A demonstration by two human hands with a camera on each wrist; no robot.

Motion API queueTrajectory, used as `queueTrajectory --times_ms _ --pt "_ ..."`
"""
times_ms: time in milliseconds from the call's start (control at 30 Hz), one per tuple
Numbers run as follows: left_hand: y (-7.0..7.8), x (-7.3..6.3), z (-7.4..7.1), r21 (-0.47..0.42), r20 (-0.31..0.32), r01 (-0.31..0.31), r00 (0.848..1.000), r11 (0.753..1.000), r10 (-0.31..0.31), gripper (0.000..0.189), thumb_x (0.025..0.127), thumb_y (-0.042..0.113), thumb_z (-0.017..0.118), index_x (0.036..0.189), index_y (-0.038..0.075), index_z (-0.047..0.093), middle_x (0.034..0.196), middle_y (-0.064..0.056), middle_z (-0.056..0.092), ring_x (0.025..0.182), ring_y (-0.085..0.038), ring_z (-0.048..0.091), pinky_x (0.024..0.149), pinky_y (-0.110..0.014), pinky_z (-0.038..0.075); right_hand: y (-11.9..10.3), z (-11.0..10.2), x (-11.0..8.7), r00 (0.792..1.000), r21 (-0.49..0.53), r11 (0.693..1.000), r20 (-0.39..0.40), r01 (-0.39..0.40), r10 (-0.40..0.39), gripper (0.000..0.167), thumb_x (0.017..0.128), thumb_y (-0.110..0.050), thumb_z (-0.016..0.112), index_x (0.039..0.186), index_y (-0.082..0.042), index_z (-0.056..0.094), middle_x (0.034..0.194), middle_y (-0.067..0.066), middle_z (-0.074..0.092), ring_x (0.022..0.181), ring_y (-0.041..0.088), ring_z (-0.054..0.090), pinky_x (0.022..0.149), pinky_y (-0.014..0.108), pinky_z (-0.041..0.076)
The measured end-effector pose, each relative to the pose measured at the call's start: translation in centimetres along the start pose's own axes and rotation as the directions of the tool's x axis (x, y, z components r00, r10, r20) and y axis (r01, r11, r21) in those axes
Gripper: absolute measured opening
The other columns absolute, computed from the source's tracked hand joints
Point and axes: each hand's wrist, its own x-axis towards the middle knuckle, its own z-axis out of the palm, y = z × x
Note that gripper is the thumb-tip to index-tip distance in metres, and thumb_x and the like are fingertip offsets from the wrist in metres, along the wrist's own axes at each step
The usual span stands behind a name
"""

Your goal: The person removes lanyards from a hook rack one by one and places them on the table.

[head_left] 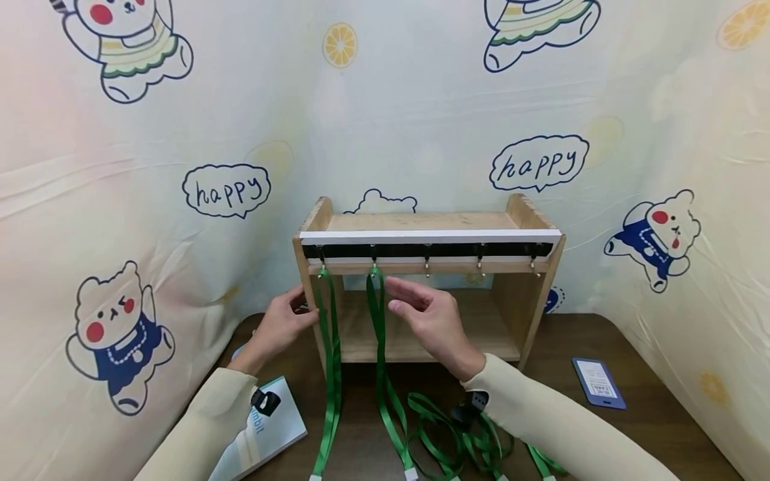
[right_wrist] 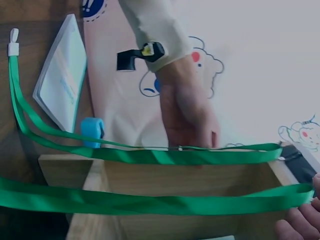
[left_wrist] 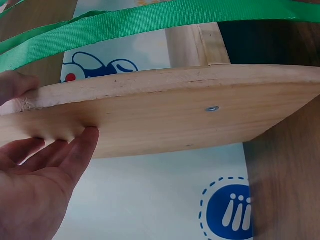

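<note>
1. While the head view shows most of the wooden rack [head_left: 523,307], its lower edge cuts through the end of the first hung lanyard [head_left: 333,387], and the right sleeve [head_left: 559,414] covers some of the loose green lanyards [head_left: 488,444]. The left hand [head_left: 281,329] grips the rack's left side panel. The right hand [head_left: 436,324] has its fingers nearly straight, thumb apart, just beside the top of the second hung lanyard [head_left: 380,334]; whether it touches I cannot tell. Only here do the blue card [head_left: 599,382] and all five hooks show.

2. From the left wrist, the left hand is cut off by the frame, yet its grip is plain: thumb at the panel's front edge, fingertips pressed to the outer face. A screw [left_wrist: 212,108] appears in that face.

3. In the right wrist view, only fingers of the right hand show, at the border by a lanyard's looped top; the left fingertips are hidden. A light-blue object [right_wrist: 92,131] and a lanyard's complete white end [right_wrist: 13,48] are clear here.
</note>
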Motion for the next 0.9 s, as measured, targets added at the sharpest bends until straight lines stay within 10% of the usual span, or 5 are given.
queueTrajectory --times_ms 900 --pt "0.4 -0.1 -0.1 0.011 0.002 -0.005 1.0 1.0 0.005 0.061 0.096 0.017 0.066 0.152 0.013 0.044 0.136 -0.019 0.061 0.118 -0.036 0.062 0.099 -0.051 0.057 -0.6 3.4 2.0 0.992 0.071 0.991 -0.036 -0.116 0.119 0.024 0.094 -0.026 0.072 0.117 -0.021 0.075 0.109 -0.001 0.078 0.105 0.011 0.072 0.094 0.03 0.059"
